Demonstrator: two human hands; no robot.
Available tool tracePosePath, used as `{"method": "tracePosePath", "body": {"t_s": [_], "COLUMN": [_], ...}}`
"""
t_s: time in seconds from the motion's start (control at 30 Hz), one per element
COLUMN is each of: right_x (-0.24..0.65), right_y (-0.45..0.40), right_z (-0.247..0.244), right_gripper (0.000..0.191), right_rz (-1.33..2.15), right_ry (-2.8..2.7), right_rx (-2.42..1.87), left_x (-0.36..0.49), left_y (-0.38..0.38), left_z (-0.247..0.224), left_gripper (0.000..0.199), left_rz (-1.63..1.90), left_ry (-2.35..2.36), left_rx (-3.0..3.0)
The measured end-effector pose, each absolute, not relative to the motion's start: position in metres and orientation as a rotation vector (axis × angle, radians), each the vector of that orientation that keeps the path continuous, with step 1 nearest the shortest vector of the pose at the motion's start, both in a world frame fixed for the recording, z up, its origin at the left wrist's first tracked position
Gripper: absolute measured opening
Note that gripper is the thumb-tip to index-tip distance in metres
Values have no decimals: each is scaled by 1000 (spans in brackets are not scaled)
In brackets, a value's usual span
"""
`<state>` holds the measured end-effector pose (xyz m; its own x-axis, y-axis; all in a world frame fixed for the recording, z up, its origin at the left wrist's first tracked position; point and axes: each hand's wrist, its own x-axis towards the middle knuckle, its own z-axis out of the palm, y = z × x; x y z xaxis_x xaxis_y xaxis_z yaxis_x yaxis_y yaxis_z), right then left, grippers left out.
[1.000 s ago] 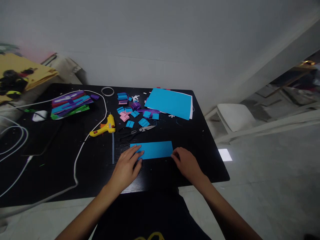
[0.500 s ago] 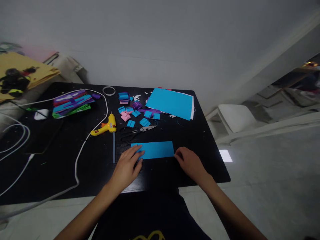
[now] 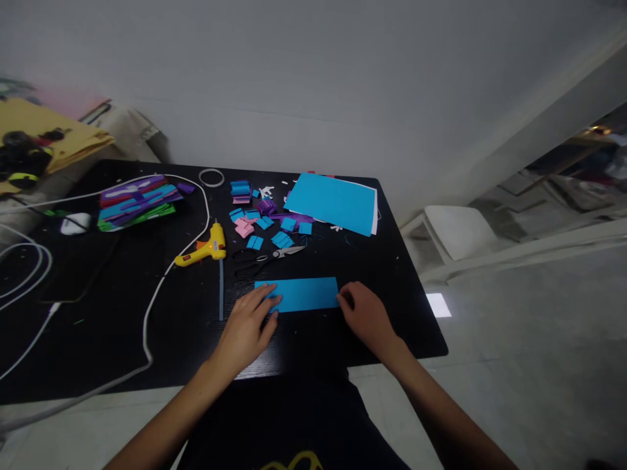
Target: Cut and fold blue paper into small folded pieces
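Observation:
A blue paper strip (image 3: 308,295) lies flat on the black table in front of me, its long side running left to right. My left hand (image 3: 249,321) rests on its left end, fingers stretched out and lying over the paper. At the opposite end, my right hand (image 3: 361,313) is curled, thumb and fingertips pinching the strip's right edge. Just beyond the strip lie black-handled scissors (image 3: 264,261), their blades pointing right. A yellow glue gun (image 3: 204,248) sits to the left of them, with a long glue stick (image 3: 221,290) below its nozzle area.
Behind the scissors are folded blue paper pieces (image 3: 283,239), pink pieces (image 3: 244,227) and purple ones (image 3: 267,207). Blue sheets (image 3: 336,203) lie at the back right. A coloured bundle (image 3: 140,201), white cable (image 3: 147,320) and phone (image 3: 81,267) occupy the left. A white stool (image 3: 458,232) stands beyond the right edge.
My right hand has shifted slightly up at the strip's right edge, its fingers more bent. The left hand stays on the strip. The whole view has drifted a little.

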<state>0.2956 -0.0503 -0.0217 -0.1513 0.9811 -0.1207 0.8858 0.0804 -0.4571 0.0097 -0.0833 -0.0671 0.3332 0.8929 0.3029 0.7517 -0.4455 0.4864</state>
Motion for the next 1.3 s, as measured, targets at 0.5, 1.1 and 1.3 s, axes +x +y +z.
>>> {"method": "tracePosePath", "body": {"t_s": [0.5,1.1,1.3], "right_x": [217,292,290], "right_y": [-53,-56,-55], "right_z": [-42,-23,-24], "right_gripper": [9,13,12], "right_rz": [721,756,760], "right_ry": [-2378,-2235,-2224], "right_rx": [-1499,-1784,-1801], "left_x": [8,11,35], "left_y": [-84,-83,-83], "left_z": [-68,-66,-63], "left_gripper": [25,25,21], "left_rz": [776,805,769], "left_ry": [1537,1540,1574], "left_rx": [2270,2332,2425]}}
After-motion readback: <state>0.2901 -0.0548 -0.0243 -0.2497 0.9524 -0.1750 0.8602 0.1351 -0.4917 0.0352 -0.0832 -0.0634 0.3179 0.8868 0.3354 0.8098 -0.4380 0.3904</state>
